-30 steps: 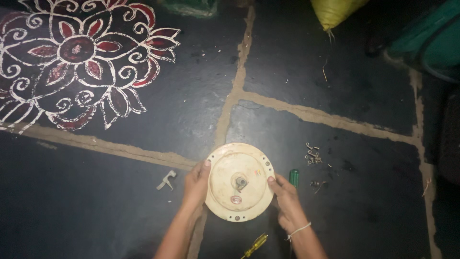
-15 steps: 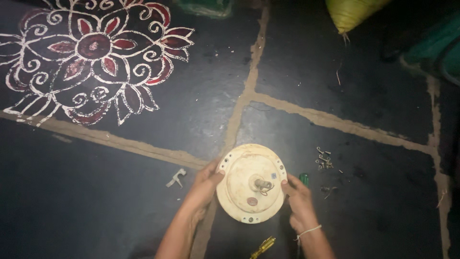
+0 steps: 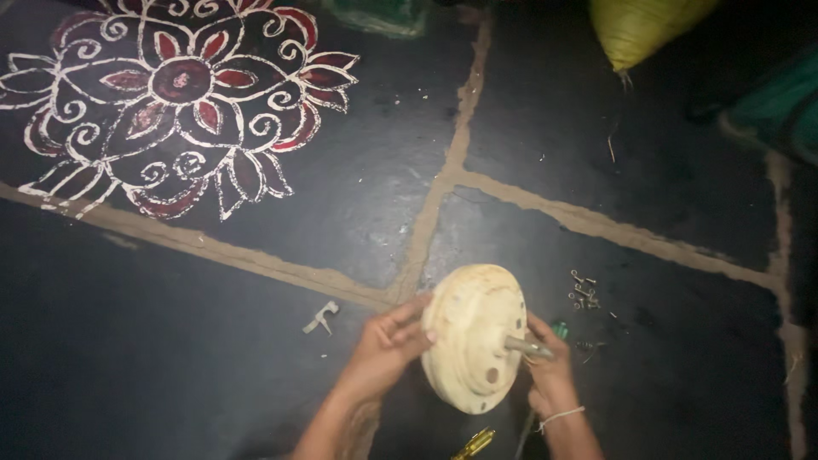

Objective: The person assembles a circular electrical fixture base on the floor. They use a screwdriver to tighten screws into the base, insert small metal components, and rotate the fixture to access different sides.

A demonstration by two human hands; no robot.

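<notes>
Left hand (image 3: pixel 388 341) grips the left rim of the cream round motor housing (image 3: pixel 473 336), fingers curled over the edge. Right hand (image 3: pixel 550 370) closes around the metal shaft (image 3: pixel 526 346) sticking out of the housing's face, white string on that wrist. Housing is tilted up on edge, face toward the right, held just above the dark stone floor (image 3: pixel 170 358). Just right of it: green-handled tool (image 3: pixel 560 328), mostly hidden by the hand, then a small pile of screws (image 3: pixel 584 292). Left of the left hand, a small metal bracket (image 3: pixel 321 318) lies apart. Yellow screwdriver handle (image 3: pixel 474 444) below the housing. Farther up-left, white-and-red floral floor drawing (image 3: pixel 179 94); yellow sack (image 3: pixel 639 30) at top right.
</notes>
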